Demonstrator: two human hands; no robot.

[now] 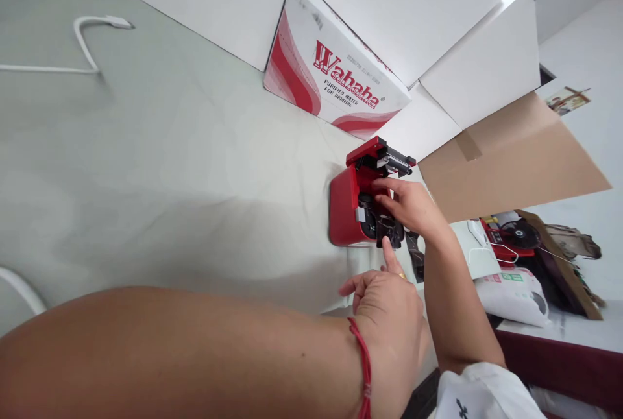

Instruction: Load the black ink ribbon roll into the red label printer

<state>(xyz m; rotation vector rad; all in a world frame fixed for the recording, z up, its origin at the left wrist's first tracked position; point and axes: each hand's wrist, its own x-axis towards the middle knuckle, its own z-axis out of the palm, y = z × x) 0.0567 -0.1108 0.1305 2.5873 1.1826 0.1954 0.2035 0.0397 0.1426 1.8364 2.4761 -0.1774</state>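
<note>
A small red box-shaped device (343, 205), which looks like a label printer, stands on the pale cloth. Its lid (372, 150) is lifted, showing a roller on the inner side. Black film-like material (387, 232) sticks out of the opening. My right hand (411, 203) reaches in from the right, its fingers stretched out and slightly apart inside the opening; the fingertips are partly hidden. My left hand (389, 299), with a ring and a red wrist cord, extends its index finger to the black material. Its other fingers are loosely bent and apart.
A Wahaha water carton (341, 75) and white boxes stand behind the device. A brown cardboard flap (516, 159) juts out at the right. A white cable (87, 49) lies at the upper left. Another red device with a black reel (520, 235) and a white bag (513, 296) are at the right.
</note>
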